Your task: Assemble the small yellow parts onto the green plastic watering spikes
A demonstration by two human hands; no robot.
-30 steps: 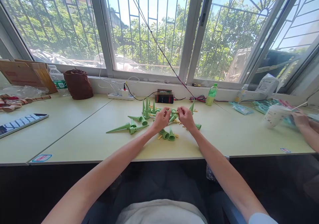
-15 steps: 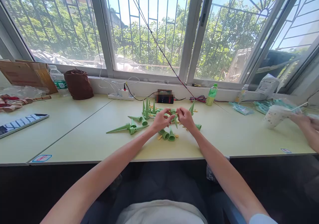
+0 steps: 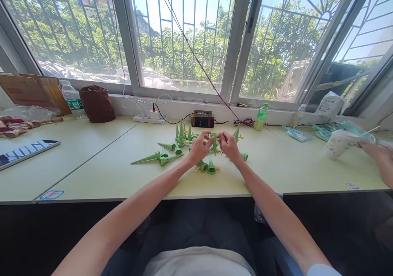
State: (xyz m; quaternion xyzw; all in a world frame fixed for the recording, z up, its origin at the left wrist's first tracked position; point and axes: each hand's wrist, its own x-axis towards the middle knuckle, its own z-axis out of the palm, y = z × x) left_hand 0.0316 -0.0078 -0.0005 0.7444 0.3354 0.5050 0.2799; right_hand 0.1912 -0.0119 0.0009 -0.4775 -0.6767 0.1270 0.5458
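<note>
Between my hands a green plastic watering spike (image 3: 214, 144) hangs upright, point down. My left hand (image 3: 199, 148) is closed on its left side with thumb and fingers. From the other side, my right hand (image 3: 229, 145) pinches at the spike's upper part, where a bit of yellow shows at the fingertips; the small yellow piece there is mostly hidden. Around my hands lie several more green spikes, such as one with its wide end towards me (image 3: 211, 167) and a long one lying flat (image 3: 145, 158). A few stand upright (image 3: 181, 135) behind my left hand. Small yellow pieces (image 3: 197, 169) stick out among them.
Behind the spikes a dark phone-like device (image 3: 202, 121) leans near the windowsill. A green bottle (image 3: 260, 117) and a power strip (image 3: 149, 119) are at the back. On the left are a tablet (image 3: 27, 153) and brown pouch (image 3: 96, 104). Another person's hand (image 3: 376, 151) is near a white cup (image 3: 340, 144).
The spike between my hands has turned from slanted to nearly upright. My left fingers have shifted slightly; the right hand has barely moved. The other person's hand moved slightly.
</note>
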